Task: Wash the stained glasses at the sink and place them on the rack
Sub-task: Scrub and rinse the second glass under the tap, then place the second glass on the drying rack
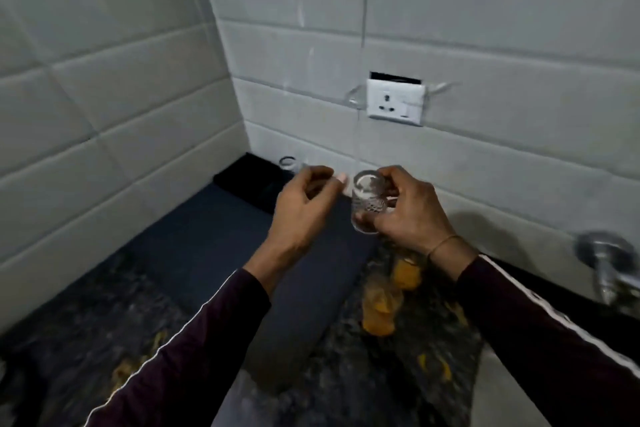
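My right hand [410, 210] grips a small clear patterned glass [367, 203], held in the air above the counter with its mouth toward me. My left hand [302, 208] hovers just left of it, fingers curled and apart, holding nothing. Another clear glass [289, 165] stands at the back on a black mat [249, 177] near the wall corner. Two glasses with orange stains [406, 272] [379, 314] stand on the speckled counter below my right wrist. The frame is blurred by motion.
A dark blue mat [221, 246] lies on the speckled counter [86, 329]. A metal tap [604, 262] juts from the wall at the right edge. A white wall socket [396, 102] sits on the tiled wall above the hands.
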